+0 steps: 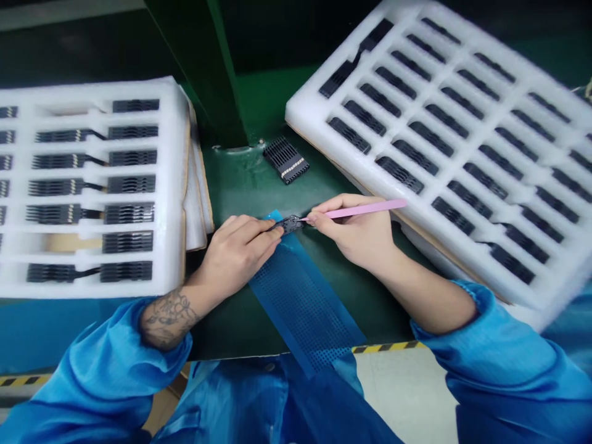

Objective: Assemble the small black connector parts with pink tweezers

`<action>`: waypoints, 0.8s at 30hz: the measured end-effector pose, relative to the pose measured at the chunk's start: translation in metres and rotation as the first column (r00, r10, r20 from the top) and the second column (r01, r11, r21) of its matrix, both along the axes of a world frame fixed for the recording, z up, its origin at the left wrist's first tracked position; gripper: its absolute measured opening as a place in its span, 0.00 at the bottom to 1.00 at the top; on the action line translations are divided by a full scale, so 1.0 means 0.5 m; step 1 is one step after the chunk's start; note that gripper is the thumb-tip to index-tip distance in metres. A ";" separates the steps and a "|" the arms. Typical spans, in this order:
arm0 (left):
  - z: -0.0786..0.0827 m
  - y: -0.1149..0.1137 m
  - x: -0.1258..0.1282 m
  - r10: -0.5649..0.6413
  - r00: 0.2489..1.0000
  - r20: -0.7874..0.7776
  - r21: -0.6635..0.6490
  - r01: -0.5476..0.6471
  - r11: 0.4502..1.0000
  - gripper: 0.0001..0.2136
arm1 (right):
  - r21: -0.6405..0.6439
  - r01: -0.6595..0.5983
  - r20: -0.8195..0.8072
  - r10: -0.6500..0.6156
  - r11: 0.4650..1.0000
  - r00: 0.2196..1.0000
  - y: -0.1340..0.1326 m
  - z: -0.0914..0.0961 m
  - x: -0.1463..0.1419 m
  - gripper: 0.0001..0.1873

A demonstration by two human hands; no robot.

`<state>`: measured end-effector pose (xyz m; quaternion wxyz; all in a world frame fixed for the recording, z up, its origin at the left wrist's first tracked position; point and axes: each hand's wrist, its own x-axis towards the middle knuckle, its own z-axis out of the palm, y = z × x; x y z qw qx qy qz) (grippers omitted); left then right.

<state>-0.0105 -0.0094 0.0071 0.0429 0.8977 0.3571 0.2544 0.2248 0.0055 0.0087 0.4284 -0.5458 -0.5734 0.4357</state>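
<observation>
My left hand (240, 246) pinches a small black part (289, 224) against the top end of a blue perforated strip (300, 296) lying on the green table. My right hand (358, 231) grips a pink stick-like tool (365, 209), its tip touching the small black part. Both hands are closed. The two hands meet at the middle of the table, between the two foam trays.
A white foam tray (171, 185) with black comb-like parts stands at the left, stacked on others. A larger white foam tray (462, 203) of black parts lies tilted at the right. A loose black connector piece (287, 160) lies behind the hands. A green post (203, 68) rises at the back.
</observation>
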 end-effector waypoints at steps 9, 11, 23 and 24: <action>-0.002 0.001 -0.002 0.003 1.000 0.005 0.004 -0.003 1.000 0.08 | 0.002 0.011 0.046 -0.011 1.000 0.999 -0.002 0.002 -0.001 0.05; -0.003 0.001 -0.002 0.004 1.000 0.007 0.006 -0.004 1.000 0.08 | 0.004 0.010 0.054 -0.010 1.000 0.999 -0.002 0.003 -0.001 0.05; 0.000 -0.001 -0.002 0.011 1.000 -0.008 -0.013 -0.011 1.000 0.06 | 0.021 0.006 0.063 -0.008 1.000 0.998 0.000 0.009 -0.001 0.05; 0.000 -0.001 -0.002 0.011 1.000 -0.011 -0.014 -0.011 1.000 0.07 | 0.020 0.005 0.056 -0.006 1.000 0.998 0.000 0.009 0.000 0.05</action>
